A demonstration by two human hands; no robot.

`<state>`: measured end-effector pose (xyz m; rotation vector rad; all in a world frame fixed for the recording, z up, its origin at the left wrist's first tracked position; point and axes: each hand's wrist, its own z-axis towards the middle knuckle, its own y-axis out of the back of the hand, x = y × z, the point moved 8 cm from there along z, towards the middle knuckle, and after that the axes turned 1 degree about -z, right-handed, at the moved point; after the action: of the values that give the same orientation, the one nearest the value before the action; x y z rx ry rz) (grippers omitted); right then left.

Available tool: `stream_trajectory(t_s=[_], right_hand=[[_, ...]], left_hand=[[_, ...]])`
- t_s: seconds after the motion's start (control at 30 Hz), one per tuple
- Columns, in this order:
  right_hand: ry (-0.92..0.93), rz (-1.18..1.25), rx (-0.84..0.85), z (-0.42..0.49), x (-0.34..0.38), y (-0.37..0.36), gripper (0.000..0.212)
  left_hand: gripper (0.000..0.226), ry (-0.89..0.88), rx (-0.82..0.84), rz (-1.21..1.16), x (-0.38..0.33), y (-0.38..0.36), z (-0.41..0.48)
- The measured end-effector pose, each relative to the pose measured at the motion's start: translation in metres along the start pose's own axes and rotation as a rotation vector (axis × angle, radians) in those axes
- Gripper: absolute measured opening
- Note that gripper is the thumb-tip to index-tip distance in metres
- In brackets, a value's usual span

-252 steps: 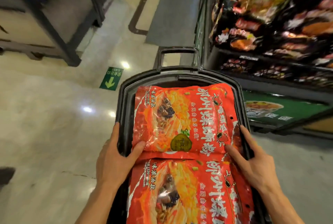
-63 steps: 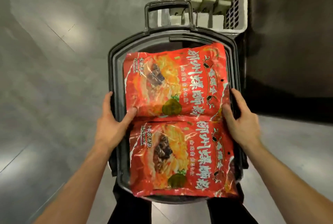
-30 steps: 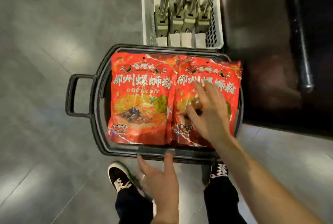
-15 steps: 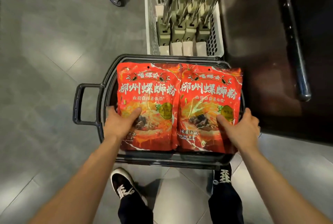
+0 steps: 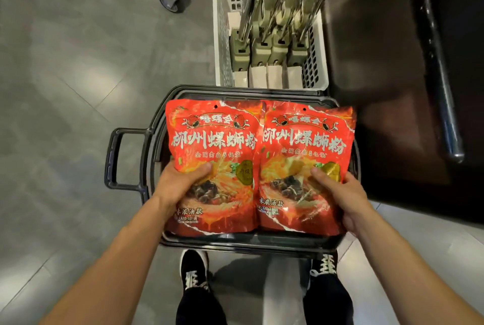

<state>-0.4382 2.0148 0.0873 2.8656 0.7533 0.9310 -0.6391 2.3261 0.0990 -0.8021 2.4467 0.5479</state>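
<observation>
thumbs slid further in: left hand (image 5: 180, 183) grip clamps left packet (image 5: 213, 138), right hand (image 5: 340, 193) right packet (image 5: 303, 141), in basket (image 5: 154, 141).

The left packet (image 5: 217, 141) and the right packet (image 5: 303, 141) were bright red, with white lettering edged in dark, jagged white streaks at the corners, a picture of orange noodles with dark brown lumps, and a round olive-green badge. The basket (image 5: 248, 245) was black. The crate (image 5: 222, 23) was white, its walls patterned with rows of small holes, and held olive-green tools (image 5: 262, 52). The floor (image 5: 65, 89) was grey tile with pale seams; the shoes (image 5: 192, 269) were black with white laces
</observation>
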Motion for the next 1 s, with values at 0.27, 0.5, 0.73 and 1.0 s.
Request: stream_trajectory(t_s=[0.27, 0.5, 0.73, 1.0], right_hand=[[0.023, -0.046, 0.119, 0.008, 0.001, -0.017, 0.081], [0.177, -0.04, 0.158, -0.031, 0.03, -0.028, 0.058], [0.41, -0.029, 0.137, -0.122, 0.142, -0.034, 0.033], [0.722, -0.011, 0.057, -0.308, 0.305, -0.002, 0.028]], left_hand=[[0.055, 0.108, 0.188, -0.035, 0.005, -0.012, 0.005], [0.099, 0.045, 0.143, -0.084, -0.007, 0.021, -0.032], [0.079, -0.158, 0.121, -0.071, -0.122, 0.072, -0.105], [0.109, -0.43, 0.089, -0.209, -0.289, 0.142, -0.253]])
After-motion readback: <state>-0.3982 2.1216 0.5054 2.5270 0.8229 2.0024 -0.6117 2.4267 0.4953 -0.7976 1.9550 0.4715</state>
